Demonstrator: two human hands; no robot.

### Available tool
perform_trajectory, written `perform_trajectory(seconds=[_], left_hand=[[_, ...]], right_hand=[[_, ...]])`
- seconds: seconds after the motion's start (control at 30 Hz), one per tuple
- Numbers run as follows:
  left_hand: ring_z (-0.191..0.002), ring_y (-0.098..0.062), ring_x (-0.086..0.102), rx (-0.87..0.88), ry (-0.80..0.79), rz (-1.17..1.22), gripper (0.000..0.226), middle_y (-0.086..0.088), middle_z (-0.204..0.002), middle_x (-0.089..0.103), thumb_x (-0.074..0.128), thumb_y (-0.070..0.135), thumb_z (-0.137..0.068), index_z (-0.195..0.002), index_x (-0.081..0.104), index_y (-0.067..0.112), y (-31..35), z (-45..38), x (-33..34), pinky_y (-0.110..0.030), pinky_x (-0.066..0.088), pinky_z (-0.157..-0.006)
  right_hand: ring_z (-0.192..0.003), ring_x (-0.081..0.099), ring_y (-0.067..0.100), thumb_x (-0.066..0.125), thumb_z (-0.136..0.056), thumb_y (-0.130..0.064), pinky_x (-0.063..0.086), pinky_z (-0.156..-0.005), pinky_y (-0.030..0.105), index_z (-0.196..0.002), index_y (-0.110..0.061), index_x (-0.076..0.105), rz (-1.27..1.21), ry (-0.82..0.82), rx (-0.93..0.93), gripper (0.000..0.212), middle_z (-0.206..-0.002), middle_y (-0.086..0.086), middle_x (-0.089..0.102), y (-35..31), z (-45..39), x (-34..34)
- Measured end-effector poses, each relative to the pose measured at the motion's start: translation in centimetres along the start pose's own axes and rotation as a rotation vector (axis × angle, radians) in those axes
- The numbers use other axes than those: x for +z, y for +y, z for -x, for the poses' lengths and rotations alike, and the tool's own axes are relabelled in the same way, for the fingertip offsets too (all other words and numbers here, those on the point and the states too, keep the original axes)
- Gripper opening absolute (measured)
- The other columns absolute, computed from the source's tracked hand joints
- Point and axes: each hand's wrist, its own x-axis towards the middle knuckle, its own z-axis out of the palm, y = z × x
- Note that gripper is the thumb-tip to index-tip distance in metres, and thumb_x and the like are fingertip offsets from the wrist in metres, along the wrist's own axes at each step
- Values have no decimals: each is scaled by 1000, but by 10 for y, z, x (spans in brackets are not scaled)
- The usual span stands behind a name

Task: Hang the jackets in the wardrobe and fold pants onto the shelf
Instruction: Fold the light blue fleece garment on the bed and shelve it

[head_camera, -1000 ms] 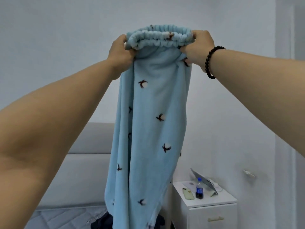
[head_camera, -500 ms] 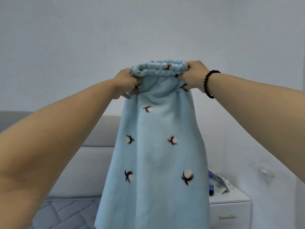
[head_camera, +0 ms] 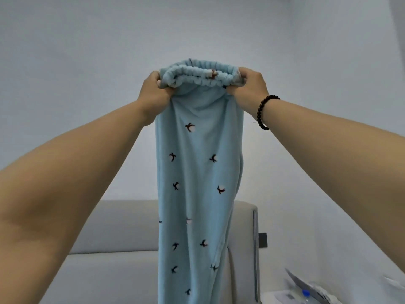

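Light blue fleece pants (head_camera: 197, 172) with small dark-and-white flower prints hang straight down in front of me, reaching below the frame's lower edge. My left hand (head_camera: 153, 91) grips the left end of the gathered elastic waistband (head_camera: 199, 74). My right hand (head_camera: 248, 86), with a dark bead bracelet on its wrist, grips the right end. Both arms are stretched forward and up, holding the waistband bunched between the fists. No wardrobe, shelf or jacket is in view.
A grey padded headboard (head_camera: 122, 238) stands behind the pants against a pale wall. At the lower right a white nightstand (head_camera: 276, 298) carries a tilted tablet (head_camera: 300, 286) and a bottle with a blue cap (head_camera: 305, 292). A dark wall socket (head_camera: 262, 240) sits beside the headboard.
The pants went from spread wide half a second ago to hanging narrow and straight. The view has tilted upward, so the nightstand has dropped to the lower corner.
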Motion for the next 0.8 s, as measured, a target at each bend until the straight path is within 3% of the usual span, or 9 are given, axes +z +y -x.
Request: perform_trajectory(seconds=[0.1,0.27,0.4,0.5,0.63,0.8], left_hand=[[-80,-19,58,-74,-88,-36,23,-3,-96,59,61,19,-92,-112,49,15,18,31,-6,-31,53,-70],[-88,-26,71,-173,-234,-221,30,-11,-105,70,59,23,-90,-118,58,12,50,125,-11,-39,58,-85],[-76,-24,73,-288,-210,-226,30,-12,-92,74,57,28,-87,-110,62,8,64,214,-15,-41,60,-79],[-71,-23,74,-396,-213,-208,29,-11,-85,74,59,28,-86,-104,64,6,67,288,-22,-43,61,-77],[-68,-23,74,-510,-279,-187,21,-11,-81,74,61,22,-89,-103,65,6,71,389,-36,-42,61,-74],[-64,-27,73,-641,-352,-92,20,-13,-84,74,62,19,-92,-101,67,2,80,494,-53,-40,62,-67]], right_hand=[[-76,59,14,64,-80,-14,55,-67,33,-95,-10,66,-37,-87,69,16,-87,1,62,-11,32,-24],[-96,67,28,63,-87,-12,57,-82,46,-109,-16,64,-57,-247,279,23,-108,10,67,-33,121,-63],[-102,66,27,62,-89,-12,58,-81,40,-102,-22,63,-78,-348,410,16,-115,9,66,-58,200,-87],[-98,68,25,61,-89,-10,58,-80,38,-110,-17,63,-58,-417,505,23,-115,10,67,-71,265,-101],[-90,66,20,61,-88,-5,57,-82,44,-103,-18,65,-94,-474,601,20,-112,10,67,-77,358,-116],[-95,68,25,68,-83,-5,59,-76,35,-106,-15,68,-176,-481,732,26,-102,10,70,-82,461,-134]])
